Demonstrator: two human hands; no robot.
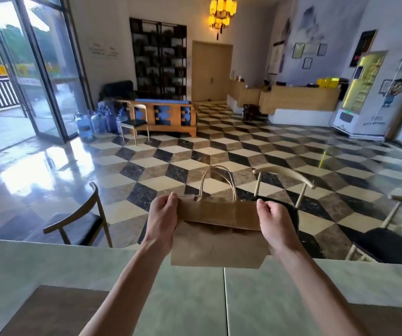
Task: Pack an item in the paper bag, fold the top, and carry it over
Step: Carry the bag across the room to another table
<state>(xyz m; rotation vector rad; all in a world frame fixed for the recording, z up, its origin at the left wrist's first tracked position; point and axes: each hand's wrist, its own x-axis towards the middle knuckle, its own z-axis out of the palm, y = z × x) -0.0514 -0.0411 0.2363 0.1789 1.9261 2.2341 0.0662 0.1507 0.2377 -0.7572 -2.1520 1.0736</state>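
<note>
We hold the paper bag (219,243) up in the air between our hands, above the far edge of the worktop (49,267). Our left hand (163,219) pinches the left end of the folded-down top and our right hand (274,223) pinches the right end, fingers closed on the paper. The bag is brown, creased kraft paper with twisted cord handles (217,183) standing up; the worktop is smooth pale green.
</note>
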